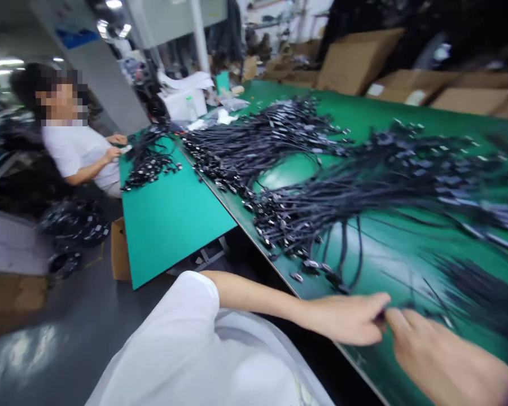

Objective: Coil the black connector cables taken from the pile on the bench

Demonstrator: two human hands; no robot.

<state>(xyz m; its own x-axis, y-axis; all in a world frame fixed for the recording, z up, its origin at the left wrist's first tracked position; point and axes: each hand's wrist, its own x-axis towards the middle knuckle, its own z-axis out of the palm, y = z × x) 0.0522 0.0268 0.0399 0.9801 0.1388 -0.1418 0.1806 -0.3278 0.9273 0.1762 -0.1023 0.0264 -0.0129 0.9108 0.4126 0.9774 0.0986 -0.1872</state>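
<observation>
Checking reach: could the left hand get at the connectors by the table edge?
Probably yes. The connectors lie just beyond the left hand, with only bare table between. But its fingers seem pinched on a thin cable beside the right hand, so it would need to let go first.

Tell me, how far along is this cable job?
Done: no finished stack shows, so I cannot tell. In hand: the left hand pinches one thin black cable at the edge of the green table, the right hand touching it; blur hides its grip. Remaining: large heaps of cables cover the table, and a co-worker's hand rests by a smaller pile.
</observation>
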